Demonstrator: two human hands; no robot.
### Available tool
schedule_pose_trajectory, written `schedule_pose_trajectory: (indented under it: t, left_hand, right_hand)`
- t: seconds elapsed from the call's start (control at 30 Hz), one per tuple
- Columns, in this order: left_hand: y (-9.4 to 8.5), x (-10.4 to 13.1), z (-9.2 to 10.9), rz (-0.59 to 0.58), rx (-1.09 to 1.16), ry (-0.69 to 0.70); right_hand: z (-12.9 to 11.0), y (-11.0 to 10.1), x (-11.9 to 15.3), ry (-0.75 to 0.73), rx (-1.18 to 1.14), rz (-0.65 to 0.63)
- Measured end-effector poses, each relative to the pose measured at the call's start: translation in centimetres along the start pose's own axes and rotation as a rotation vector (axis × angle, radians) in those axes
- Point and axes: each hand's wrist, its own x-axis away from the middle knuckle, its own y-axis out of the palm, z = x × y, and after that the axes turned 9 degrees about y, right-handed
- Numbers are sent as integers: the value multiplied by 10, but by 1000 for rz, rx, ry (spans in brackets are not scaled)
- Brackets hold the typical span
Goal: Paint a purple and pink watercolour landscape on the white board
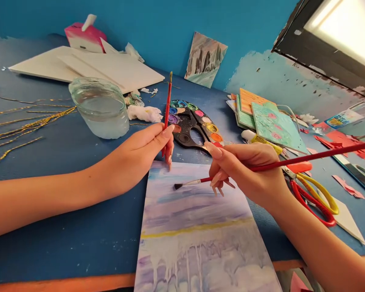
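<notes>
A painted sheet (197, 211) in lilac, blue and grey, crossed by a yellow line, lies at the table's front edge. My left hand (149, 152) pinches a thin red brush (168, 101) upright, bristles up, over the sheet's top left corner. A longer red brush (316, 155) is held in my right hand (246, 170), its dark bristles low over the upper part of the sheet; whether they touch it I cannot tell. Just behind both hands sits a black palette (187, 132) with several round paint pans. A glass jar (100, 107) of cloudy water stands behind my left forearm.
White canvases (97, 65) and a pink tissue box (85, 37) are at the back left, gold cords (33, 125) at the left. Small paintings (276, 125), scissors (313, 194) and red paper scraps (337, 142) lie right. A small painting (205, 59) leans on the wall.
</notes>
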Motion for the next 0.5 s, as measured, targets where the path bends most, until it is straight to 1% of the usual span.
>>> schedule_pose_trajectory:
  t: [0.23, 0.4, 0.5]
  left_hand:
    - [0, 1, -7, 4, 56, 48]
    - [-1, 2, -5, 9, 35, 27]
    - [-1, 2, -3, 9, 0, 22]
  right_hand:
    - [0, -5, 3, -13, 103, -14]
    - [-3, -6, 3, -80, 192, -33]
    - [-5, -5, 3, -71, 212, -29]
